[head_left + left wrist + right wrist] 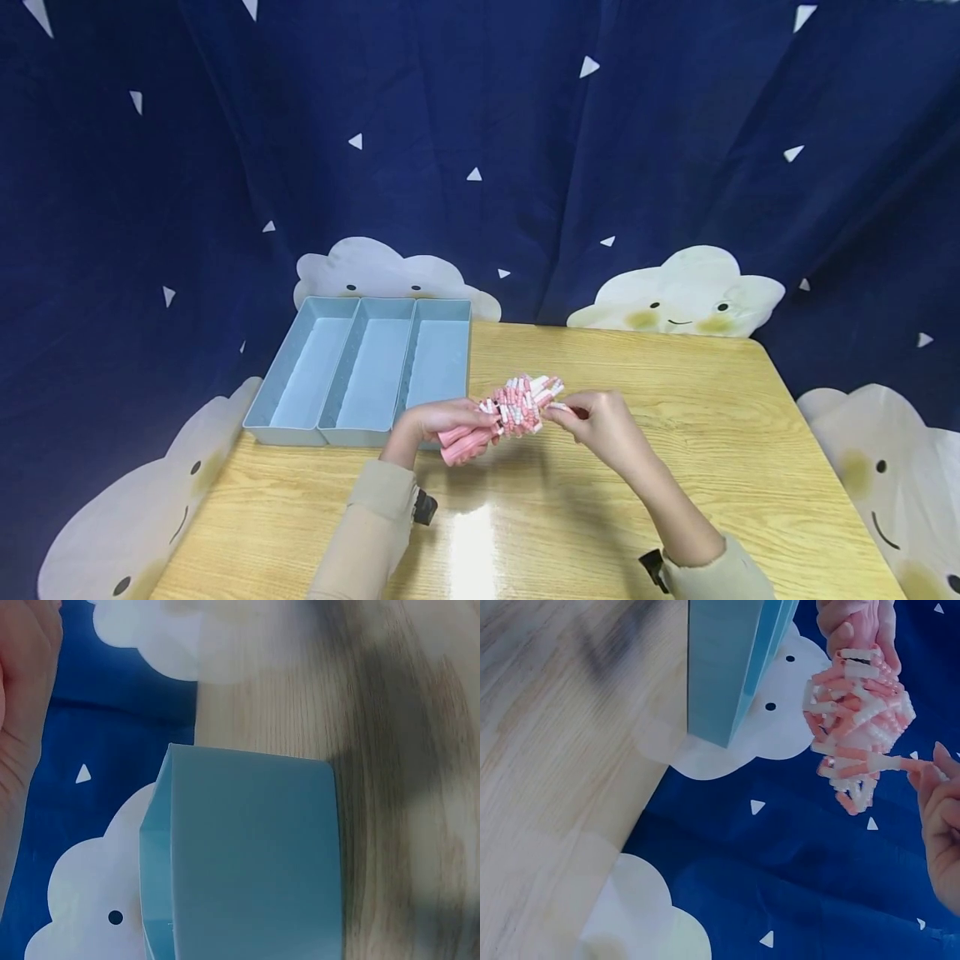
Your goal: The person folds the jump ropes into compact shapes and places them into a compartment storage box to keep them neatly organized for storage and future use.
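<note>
A beaded jump rope [517, 406] with pink and white segments is bunched into a bundle above the table. My left hand [448, 417] grips the bundle near its two pink handles [467, 444], which point down and to the left. On the other side, my right hand [600, 421] pinches a strand of the beads between thumb and fingers. The right wrist view shows that strand [881, 761] stretched from the rope bundle [859, 712] to the right fingertips [922, 776]. Only part of the left hand [22, 682] enters the left wrist view.
A pale blue three-compartment organizer [322, 435] stands at the table's back left, just behind my left hand. The wooden table [675, 392] extends to the right. A dark blue curtain [525, 125] with white triangles and clouds hangs around the table.
</note>
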{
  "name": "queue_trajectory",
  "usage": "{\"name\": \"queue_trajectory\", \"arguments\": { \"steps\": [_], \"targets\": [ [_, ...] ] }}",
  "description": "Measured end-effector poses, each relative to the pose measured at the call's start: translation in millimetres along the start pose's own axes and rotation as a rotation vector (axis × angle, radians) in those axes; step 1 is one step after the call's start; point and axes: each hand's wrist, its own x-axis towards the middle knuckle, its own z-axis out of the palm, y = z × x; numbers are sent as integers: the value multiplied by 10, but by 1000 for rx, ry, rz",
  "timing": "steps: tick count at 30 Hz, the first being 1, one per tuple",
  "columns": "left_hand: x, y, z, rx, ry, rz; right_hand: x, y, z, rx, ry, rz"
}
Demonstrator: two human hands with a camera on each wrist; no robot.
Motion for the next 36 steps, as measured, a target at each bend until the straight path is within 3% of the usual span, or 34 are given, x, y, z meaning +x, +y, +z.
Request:
{"name": "queue_trajectory", "arguments": {
  "steps": [12,20,27,32,36],
  "targets": [
    [30,6,28,-11,-21,8,1,-14,-7,-3,37,-114],
    [28,60,81,-28,11,-16,12,105,105,167,132,-107],
    [34,66,114,-37,18,10,4,104,186,320,199,-30],
    [58,59,137,-44,19,15,7,-66,151,399,202,93],
    [66,62,153,-46,29,27,6,-74,172,458,215,182]
  ]
}}
